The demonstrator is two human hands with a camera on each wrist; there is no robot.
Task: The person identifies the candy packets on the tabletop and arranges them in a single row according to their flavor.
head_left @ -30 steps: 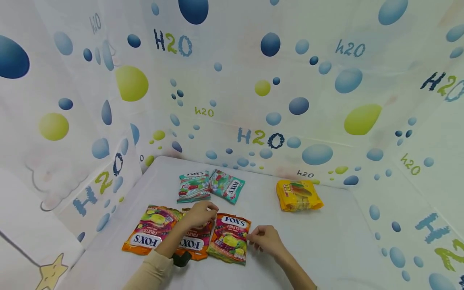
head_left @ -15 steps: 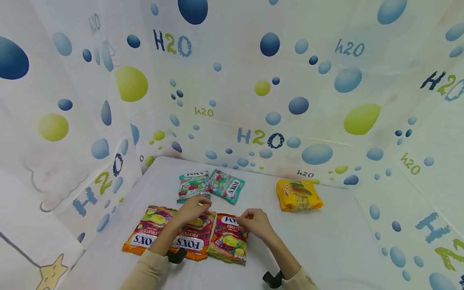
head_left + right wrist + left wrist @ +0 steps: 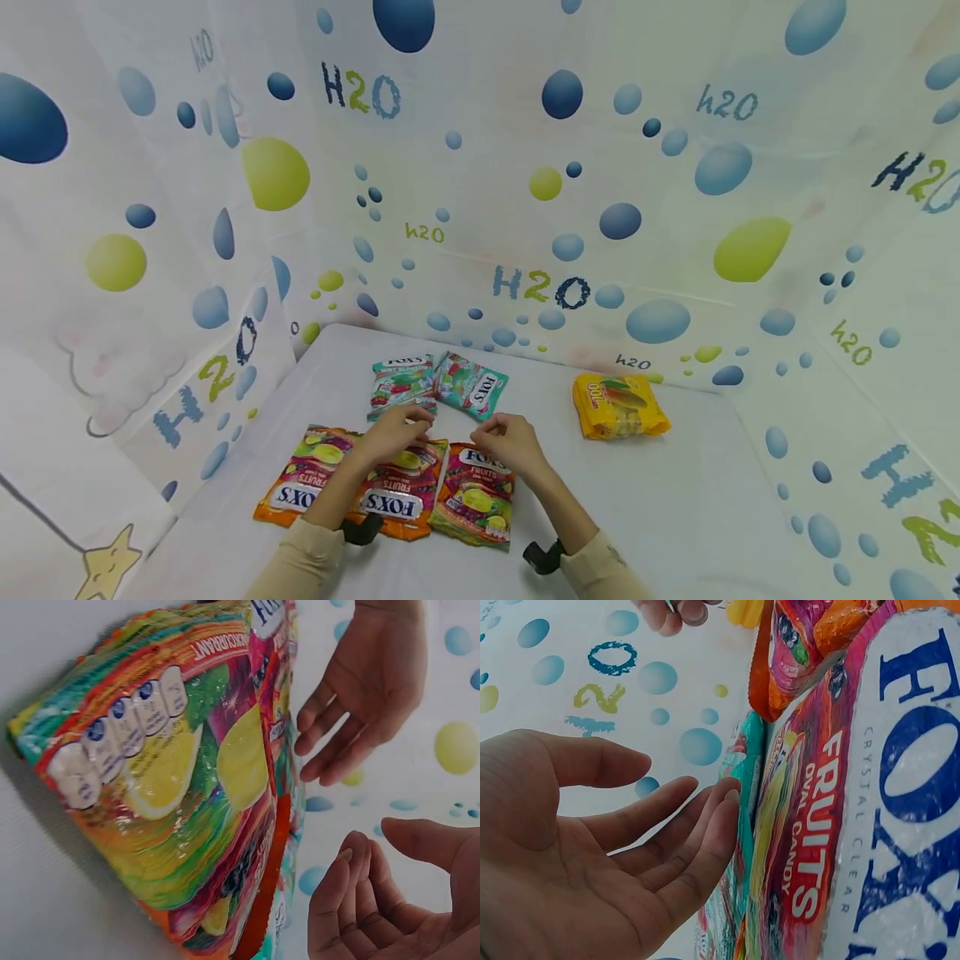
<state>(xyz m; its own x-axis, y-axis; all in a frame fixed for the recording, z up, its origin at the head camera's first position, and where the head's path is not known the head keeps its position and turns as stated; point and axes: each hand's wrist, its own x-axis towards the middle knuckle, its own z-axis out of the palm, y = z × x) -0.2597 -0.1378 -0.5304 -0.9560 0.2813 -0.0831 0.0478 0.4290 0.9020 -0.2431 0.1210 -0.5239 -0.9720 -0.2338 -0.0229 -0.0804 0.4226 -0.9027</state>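
Three red-and-orange Fox's Fruits candy bags lie side by side: a left bag, a middle bag and a right bag. My left hand hovers at the far end of the middle bag. In the left wrist view the left hand has loosely bent fingers and a gap to the thumb, holding nothing. Above the far end of the right bag is my right hand. In the right wrist view the right hand shows thumb and loosely curled fingers apart, with nothing between them.
Behind the hands lie two teal Fox's bags, a left one and a tilted one. A yellow candy bag is at the back right of the white table. Printed curtains enclose the table.
The right hand has moved from the right bag's side edge up and left to its far end. The left hand has shifted slightly left and away from me. The bags look unmoved.
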